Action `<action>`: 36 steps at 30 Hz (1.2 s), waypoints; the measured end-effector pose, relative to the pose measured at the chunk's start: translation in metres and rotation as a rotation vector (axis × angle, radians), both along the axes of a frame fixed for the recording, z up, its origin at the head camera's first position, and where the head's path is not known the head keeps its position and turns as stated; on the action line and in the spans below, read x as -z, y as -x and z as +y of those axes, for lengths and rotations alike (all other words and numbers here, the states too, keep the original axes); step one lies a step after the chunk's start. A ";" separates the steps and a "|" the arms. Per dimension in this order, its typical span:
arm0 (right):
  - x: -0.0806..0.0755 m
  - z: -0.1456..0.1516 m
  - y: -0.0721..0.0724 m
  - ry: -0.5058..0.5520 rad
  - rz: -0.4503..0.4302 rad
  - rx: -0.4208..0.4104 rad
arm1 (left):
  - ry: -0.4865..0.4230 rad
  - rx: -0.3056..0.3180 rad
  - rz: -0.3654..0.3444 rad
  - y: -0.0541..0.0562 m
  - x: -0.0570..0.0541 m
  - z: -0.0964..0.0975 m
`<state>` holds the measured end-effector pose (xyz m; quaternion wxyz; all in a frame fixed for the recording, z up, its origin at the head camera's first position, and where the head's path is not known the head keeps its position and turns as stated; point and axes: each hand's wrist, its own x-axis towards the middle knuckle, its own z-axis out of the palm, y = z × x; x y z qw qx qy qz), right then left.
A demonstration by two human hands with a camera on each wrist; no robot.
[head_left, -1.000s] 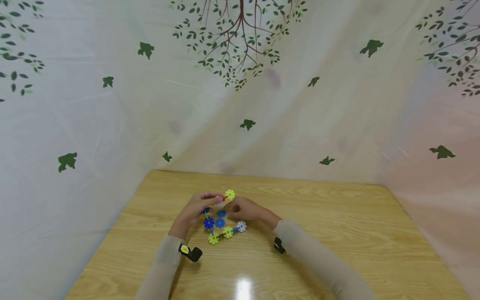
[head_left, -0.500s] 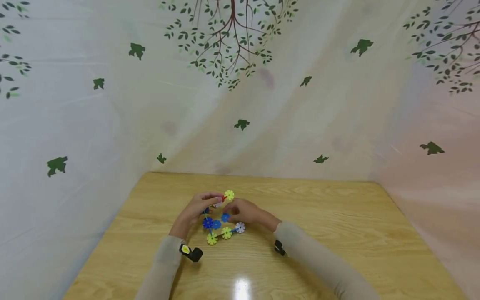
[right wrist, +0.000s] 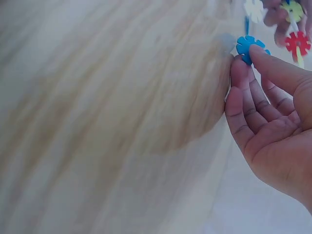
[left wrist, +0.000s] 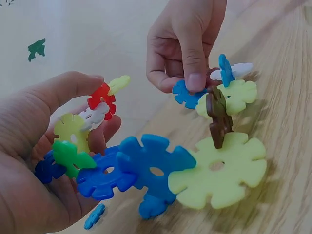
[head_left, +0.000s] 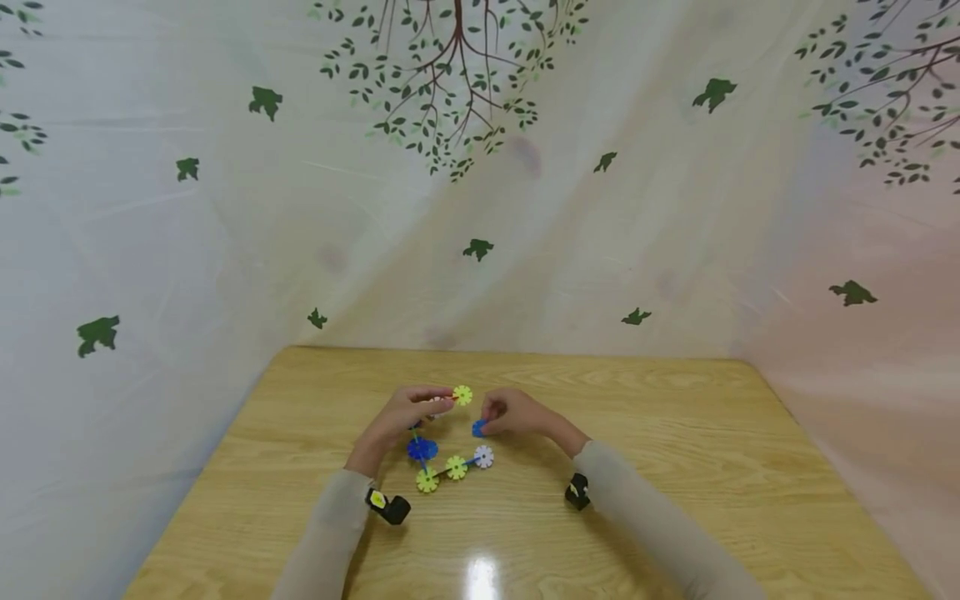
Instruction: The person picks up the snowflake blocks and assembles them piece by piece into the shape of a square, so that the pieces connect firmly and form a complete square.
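My left hand [head_left: 403,414] grips a curved chain of notched plastic snowflake discs near one end. In the left wrist view, thumb and fingers are around its red disc [left wrist: 101,97], white disc and yellow disc [left wrist: 72,130]. From there the chain runs through a green disc [left wrist: 73,155], dark blue disc [left wrist: 106,174] and blue disc [left wrist: 153,160] to a large yellow disc [left wrist: 219,170]. A brown disc [left wrist: 216,114] and a white disc [head_left: 483,456] follow towards the far end. To the right, my right hand [head_left: 522,412] pinches a single blue disc [right wrist: 249,46] between thumb and forefinger.
Below the chain, a small blue piece [left wrist: 95,216] lies on the wooden table [head_left: 660,483]. Another blue disc [left wrist: 152,207] shows partly behind the chain. A cloth backdrop [head_left: 375,250] with printed leaves stands behind the table's far edge. Both wrists carry black cameras [head_left: 389,507].
My right hand has moved right, away from the middle of the chain, with the blue disc pinched in its fingers. My left hand keeps its grip and has hardly moved.
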<state>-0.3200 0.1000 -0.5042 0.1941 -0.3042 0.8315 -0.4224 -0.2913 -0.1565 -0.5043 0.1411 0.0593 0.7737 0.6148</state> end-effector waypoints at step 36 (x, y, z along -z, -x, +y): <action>0.001 0.024 -0.010 0.354 0.006 0.316 | -0.340 -0.237 -0.133 -0.021 0.015 0.071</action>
